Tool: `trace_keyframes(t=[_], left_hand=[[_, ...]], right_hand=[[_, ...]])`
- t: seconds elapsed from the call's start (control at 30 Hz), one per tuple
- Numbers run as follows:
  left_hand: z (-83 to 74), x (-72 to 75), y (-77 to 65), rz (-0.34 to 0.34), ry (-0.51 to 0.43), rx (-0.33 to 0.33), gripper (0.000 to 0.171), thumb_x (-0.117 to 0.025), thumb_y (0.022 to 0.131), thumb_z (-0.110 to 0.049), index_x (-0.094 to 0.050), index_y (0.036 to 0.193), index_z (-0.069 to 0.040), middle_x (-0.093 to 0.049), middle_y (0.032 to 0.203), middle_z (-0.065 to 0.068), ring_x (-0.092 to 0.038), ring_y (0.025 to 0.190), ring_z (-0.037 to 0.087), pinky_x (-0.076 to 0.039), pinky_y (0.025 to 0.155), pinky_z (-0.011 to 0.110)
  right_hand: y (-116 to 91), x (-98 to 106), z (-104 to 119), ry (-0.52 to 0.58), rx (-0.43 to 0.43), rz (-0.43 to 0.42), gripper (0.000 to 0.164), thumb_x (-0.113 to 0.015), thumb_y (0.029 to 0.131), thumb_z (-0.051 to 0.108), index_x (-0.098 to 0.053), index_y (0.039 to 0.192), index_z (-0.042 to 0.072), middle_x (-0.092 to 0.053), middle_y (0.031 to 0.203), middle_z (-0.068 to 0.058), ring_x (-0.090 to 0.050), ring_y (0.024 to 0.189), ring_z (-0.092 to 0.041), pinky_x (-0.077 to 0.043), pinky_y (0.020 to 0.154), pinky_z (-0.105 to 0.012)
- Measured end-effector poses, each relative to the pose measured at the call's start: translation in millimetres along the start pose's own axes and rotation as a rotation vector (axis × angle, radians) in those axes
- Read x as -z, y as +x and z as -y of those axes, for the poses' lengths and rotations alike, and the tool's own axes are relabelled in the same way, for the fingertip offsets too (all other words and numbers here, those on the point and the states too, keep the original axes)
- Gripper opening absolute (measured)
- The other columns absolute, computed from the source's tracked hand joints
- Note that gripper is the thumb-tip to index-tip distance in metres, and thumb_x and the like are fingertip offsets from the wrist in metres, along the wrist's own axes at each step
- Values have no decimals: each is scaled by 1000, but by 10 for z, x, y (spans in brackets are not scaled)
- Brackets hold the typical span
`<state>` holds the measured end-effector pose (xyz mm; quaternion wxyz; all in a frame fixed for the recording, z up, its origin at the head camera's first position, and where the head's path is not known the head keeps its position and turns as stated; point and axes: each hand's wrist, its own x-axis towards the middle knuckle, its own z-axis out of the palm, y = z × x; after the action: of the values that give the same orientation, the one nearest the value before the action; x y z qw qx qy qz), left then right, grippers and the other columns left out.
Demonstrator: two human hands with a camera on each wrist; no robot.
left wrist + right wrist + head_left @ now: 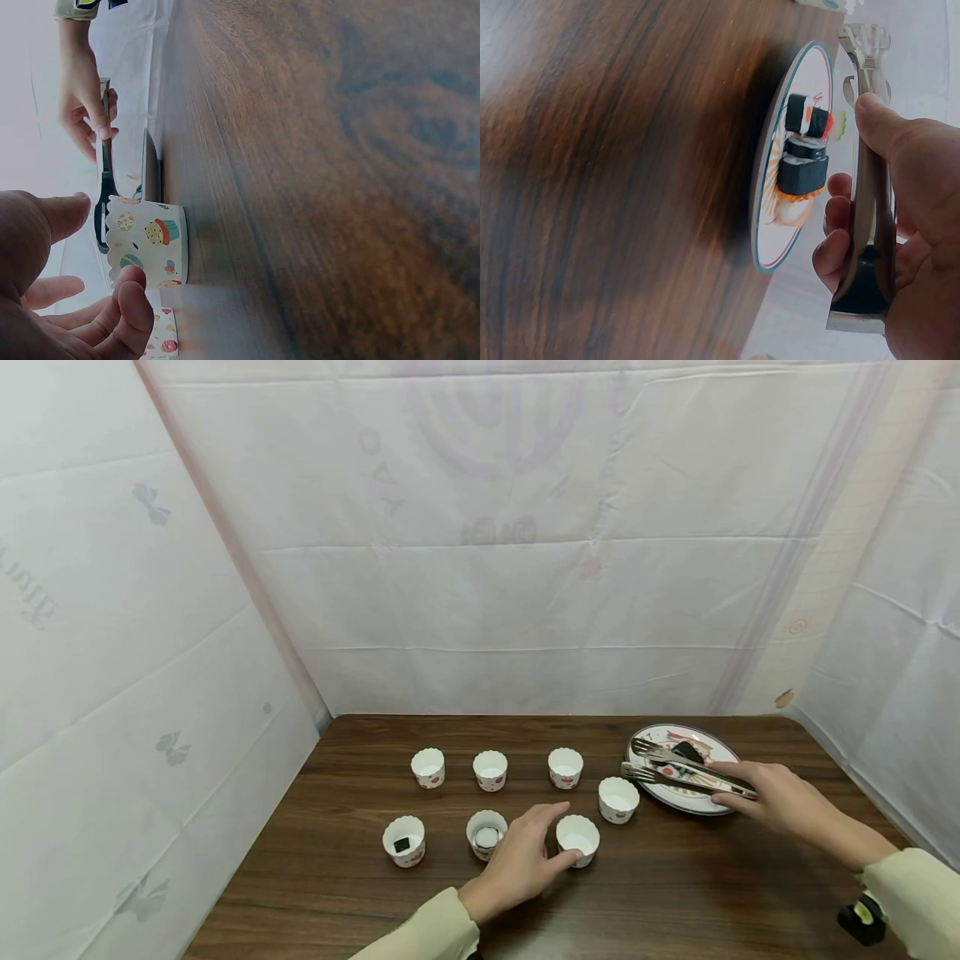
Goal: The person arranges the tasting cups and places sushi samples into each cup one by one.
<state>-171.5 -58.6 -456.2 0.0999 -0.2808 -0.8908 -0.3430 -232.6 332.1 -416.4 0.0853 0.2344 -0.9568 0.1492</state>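
My right hand (780, 797) grips metal tongs (697, 781), whose fork-like tips are spread above the left part of a white plate (723, 810). Sushi pieces (804, 169) lie on that plate, some wrapped in dark seaweed. Between two white paper cups, my left hand (521, 860) has its fingers spread. Its thumb is close to the front of the right-hand cup (577, 841); contact cannot be told. The other cup (487, 831), partly behind this hand, holds a round white piece (487, 837). Farther left, a paper cup (405, 852) contains a small dark piece (402, 844).
Three paper cups stand in a back row: left (428, 768), middle (491, 771) and right (566, 768). Another cup (618, 800) is near the plate's left side. White sheeting (525, 593) surrounds the brown wooden table (330, 827) at the back and sides.
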Motion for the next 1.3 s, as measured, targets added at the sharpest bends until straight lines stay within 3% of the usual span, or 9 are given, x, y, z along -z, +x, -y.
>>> trace_keyframes(t=[0.1,0.23,0.6,1.3], left_hand=[[4,-17,7,-1,27,-3,59,-80,92,-28,-59,141,-4,-65,133,9,-65,115,16,-53,97,32],[2,-30,11,15,28,21,57,-80,92,-28,-60,140,-5,-66,132,9,-63,122,20,-53,99,35],[21,-71,22,42,22,52,54,-79,93,-29,-61,139,-6,-68,129,9,-64,120,20,-53,98,36],[14,-79,32,58,41,77,53,-79,93,-29,-63,137,-5,-69,126,8,-65,116,19,-54,96,36]], right_hand=[[-24,-12,-33,-6,-22,5,54,-80,91,32,-67,133,1,-67,124,-28,-68,106,-46,-57,66,-52],[-60,-14,-77,-20,-42,18,55,-79,91,35,-67,132,1,-67,124,-29,-68,105,-47,-57,65,-53],[-149,9,-153,-28,-68,25,55,-78,92,39,-67,132,2,-68,123,-28,-66,107,-49,-56,68,-58],[-199,-23,-196,-19,-106,18,56,-77,93,38,-65,133,0,-67,125,-29,-66,107,-50,-55,62,-54]])
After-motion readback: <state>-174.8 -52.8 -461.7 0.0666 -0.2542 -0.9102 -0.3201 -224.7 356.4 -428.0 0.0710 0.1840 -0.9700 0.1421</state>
